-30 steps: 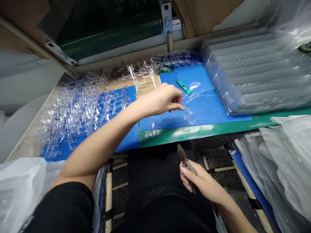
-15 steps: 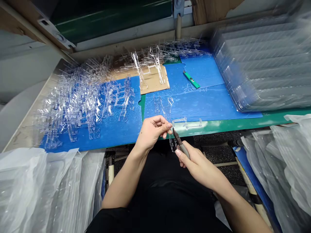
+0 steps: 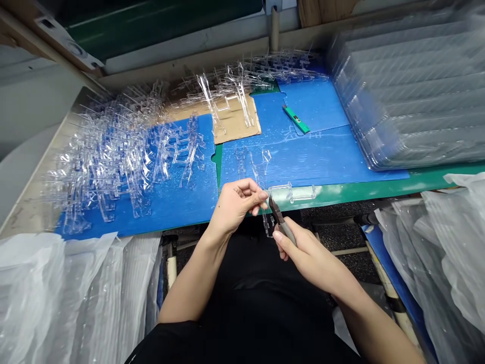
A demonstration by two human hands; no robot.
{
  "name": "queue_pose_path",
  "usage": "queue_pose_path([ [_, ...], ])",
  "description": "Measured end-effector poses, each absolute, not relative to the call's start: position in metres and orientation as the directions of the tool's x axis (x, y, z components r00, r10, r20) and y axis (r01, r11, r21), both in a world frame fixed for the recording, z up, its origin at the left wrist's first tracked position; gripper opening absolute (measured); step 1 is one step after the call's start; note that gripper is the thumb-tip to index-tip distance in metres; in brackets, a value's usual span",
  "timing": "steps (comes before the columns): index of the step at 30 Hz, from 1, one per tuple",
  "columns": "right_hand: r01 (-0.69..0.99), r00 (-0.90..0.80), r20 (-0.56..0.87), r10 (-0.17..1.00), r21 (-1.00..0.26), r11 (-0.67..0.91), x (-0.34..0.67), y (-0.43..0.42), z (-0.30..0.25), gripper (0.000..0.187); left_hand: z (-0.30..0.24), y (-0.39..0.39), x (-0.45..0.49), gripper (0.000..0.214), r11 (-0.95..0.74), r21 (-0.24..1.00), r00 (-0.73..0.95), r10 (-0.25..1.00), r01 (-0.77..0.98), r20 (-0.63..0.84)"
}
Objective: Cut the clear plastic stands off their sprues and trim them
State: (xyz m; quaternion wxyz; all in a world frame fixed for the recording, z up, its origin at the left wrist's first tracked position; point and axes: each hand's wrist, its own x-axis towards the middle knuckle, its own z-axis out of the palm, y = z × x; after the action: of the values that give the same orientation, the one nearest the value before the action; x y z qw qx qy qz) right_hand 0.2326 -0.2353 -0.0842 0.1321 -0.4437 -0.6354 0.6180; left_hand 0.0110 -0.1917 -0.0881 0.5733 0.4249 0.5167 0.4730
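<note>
Nearest to the body, the left hand (image 3: 237, 205) pinched a clear plastic piece (image 3: 291, 192) between thumb and fingers, and the right hand (image 3: 303, 253) closed around side cutters (image 3: 285, 227), whose tip touched the piece just at the front edge of the green tabletop (image 3: 352, 191). The piece seemed light and stiff, but perhaps brittle and slippery, so its thicker bar looked the safer place to hold. Beside the knees lay a plastic bag (image 3: 68, 293). Farther away were a blue plastic sheet (image 3: 322, 162), a heap of similar clear pieces (image 3: 113, 162), a green utility knife (image 3: 296, 119) and a clear formed tray (image 3: 409, 91).
</note>
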Motion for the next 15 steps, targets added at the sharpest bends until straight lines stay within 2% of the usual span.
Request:
queue_pose_path([
  [9, 0.344, -0.595, -0.361, 0.718, -0.922, -0.179, 0.238, -0.235, -0.089, 0.043, -0.088, -0.19, 0.017, 0.046, 0.213, 0.971, 0.038, 0.977, -0.104, -0.21],
  [15, 0.218, -0.658, -0.344, 0.67, -0.938, -0.268, 0.243, -0.233, -0.093, 0.046, -0.09, -0.187, 0.023, 0.057, 0.263, 0.952, 0.057, 0.965, -0.158, -0.257],
])
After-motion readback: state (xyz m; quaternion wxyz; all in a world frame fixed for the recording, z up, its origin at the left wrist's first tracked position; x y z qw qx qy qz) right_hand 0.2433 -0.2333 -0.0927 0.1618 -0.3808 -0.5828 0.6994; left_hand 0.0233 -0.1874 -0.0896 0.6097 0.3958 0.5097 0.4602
